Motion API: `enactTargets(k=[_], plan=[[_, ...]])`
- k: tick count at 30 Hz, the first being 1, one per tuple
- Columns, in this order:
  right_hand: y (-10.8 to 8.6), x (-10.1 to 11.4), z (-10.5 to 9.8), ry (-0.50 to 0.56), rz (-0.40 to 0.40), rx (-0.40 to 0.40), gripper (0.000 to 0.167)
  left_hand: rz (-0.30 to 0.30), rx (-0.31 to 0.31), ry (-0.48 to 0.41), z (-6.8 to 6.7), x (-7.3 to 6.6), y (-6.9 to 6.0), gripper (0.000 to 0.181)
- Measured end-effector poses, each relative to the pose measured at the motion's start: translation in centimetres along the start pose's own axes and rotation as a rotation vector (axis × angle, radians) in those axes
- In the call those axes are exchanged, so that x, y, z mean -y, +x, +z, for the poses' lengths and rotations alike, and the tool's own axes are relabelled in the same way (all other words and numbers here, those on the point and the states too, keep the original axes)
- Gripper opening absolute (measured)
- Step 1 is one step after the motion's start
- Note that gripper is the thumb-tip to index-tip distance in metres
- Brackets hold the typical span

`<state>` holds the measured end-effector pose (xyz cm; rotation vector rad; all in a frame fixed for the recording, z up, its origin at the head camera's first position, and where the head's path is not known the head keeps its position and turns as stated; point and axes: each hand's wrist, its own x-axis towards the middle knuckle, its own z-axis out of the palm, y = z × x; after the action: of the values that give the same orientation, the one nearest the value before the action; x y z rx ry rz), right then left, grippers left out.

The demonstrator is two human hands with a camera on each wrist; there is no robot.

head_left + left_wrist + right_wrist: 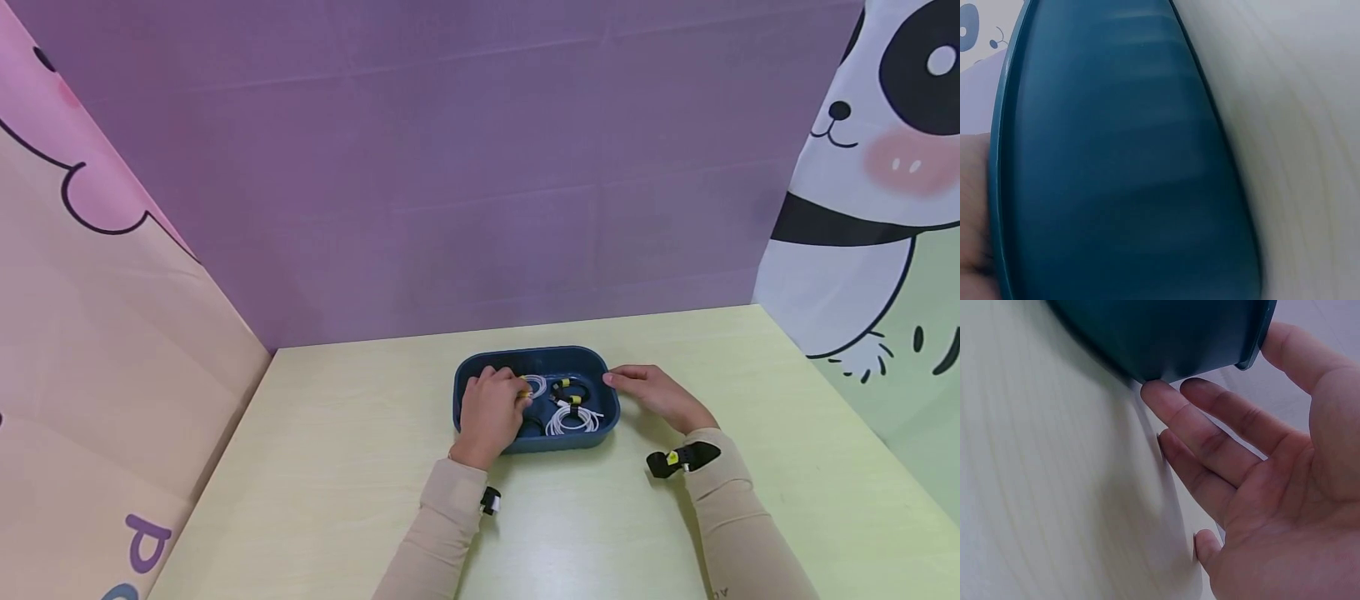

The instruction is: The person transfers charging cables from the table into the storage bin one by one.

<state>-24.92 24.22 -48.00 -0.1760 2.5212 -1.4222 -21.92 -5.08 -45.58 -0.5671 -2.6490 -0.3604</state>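
Note:
A dark blue plastic bin [536, 443] stands on the table, holding several coiled cables. My left hand [491, 412] reaches over its near left side, and its thumb and index finger pinch a white coiled cable [537, 383] at a yellow tie. To the right inside the bin lie a black coiled cable [576, 390] with yellow ties and another white coiled cable [573, 421]. My right hand [1254, 462] holds the bin's right end: the thumb hooks at the rim, while fingertips touch low on the outer wall. The left wrist view shows mostly the bin's outer wall [1122, 150].
The pale wooden table [337, 467] extends around the bin. Behind it rises a purple backdrop [480, 183], with printed cartoon panels at left and right. A black wrist camera [682, 458] sits on the right sleeve.

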Motion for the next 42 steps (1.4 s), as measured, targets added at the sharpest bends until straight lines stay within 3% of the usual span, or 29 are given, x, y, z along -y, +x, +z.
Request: enactTargets(k=[13,26,42], plan=[[-0.21,0.16,-0.1,0.002,0.01,0.007,0.063,-0.035,0.074,-0.023,0.02,-0.26,0.21,0.013],[-0.17,0.27,-0.04,0.002,0.019,0.007,0.064,-0.023,0.099,-0.059,0.28,-0.06,0.12,0.014],[-0.46,0.51,0.01,0.001,0.017,0.003,0.063,-0.077,0.136,-0.136,0.33,-0.13,0.04,0.014]])
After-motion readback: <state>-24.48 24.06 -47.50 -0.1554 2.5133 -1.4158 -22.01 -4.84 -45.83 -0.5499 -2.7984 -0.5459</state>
